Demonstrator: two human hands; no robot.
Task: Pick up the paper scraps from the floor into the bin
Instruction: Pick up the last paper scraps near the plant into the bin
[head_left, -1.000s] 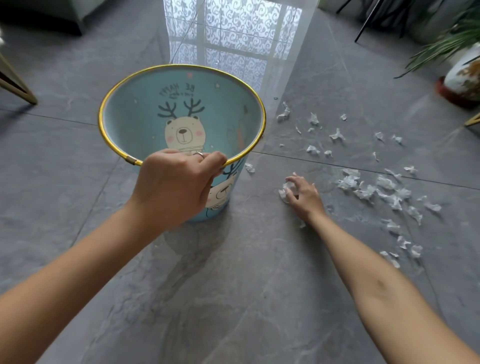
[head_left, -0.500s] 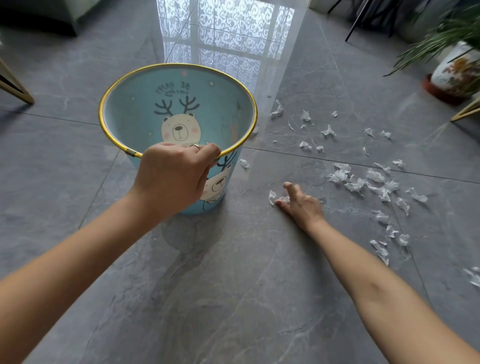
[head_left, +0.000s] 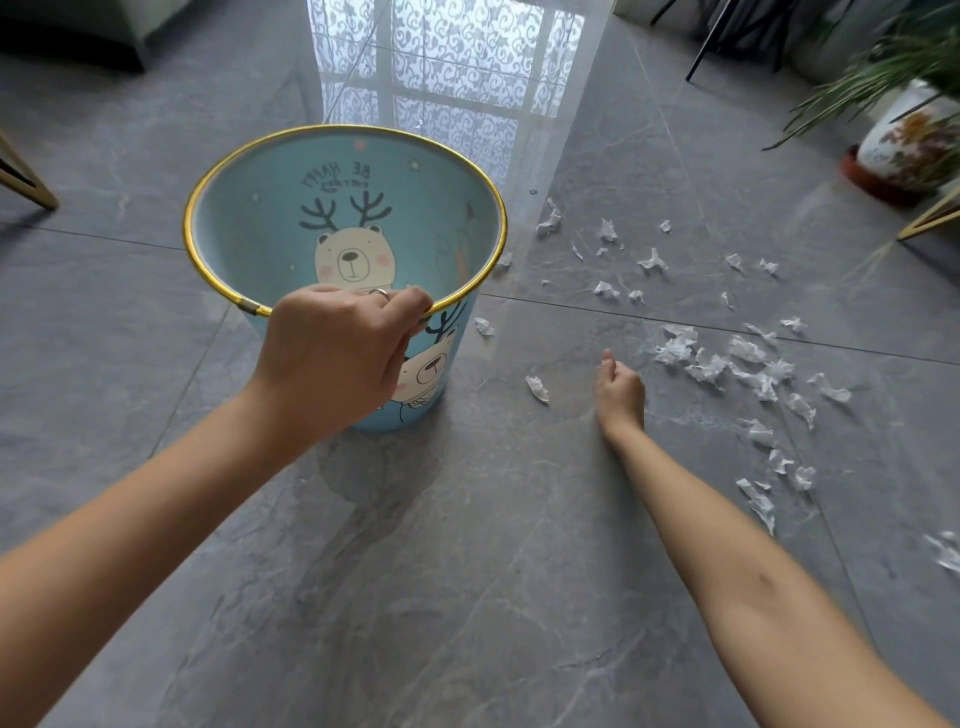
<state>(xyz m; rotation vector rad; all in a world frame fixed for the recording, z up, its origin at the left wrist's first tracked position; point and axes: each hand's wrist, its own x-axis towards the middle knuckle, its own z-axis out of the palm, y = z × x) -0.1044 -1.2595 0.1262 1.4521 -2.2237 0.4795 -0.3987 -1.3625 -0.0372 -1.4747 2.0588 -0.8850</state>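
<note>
Left hand (head_left: 337, 353) grips the gold rim of the pale blue bear-print bin (head_left: 270, 228); right hand (head_left: 619, 391), loosely curled and holding nothing visible, rests on the grey tiled floor (head_left: 467, 571) between one white paper scrap (head_left: 537, 388) and scattered torn white paper scraps (head_left: 727, 364)

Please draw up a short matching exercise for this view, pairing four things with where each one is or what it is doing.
Things:
1. left hand
2. right hand
3. bin
4. potted plant

Places or states:
A. stands at the far right edge of the floor
B. low over the floor, between a lone scrap and the main scatter
C. grips the gold rim
D. light blue with a bear picture

Pairs: 1-C, 2-B, 3-D, 4-A
</note>
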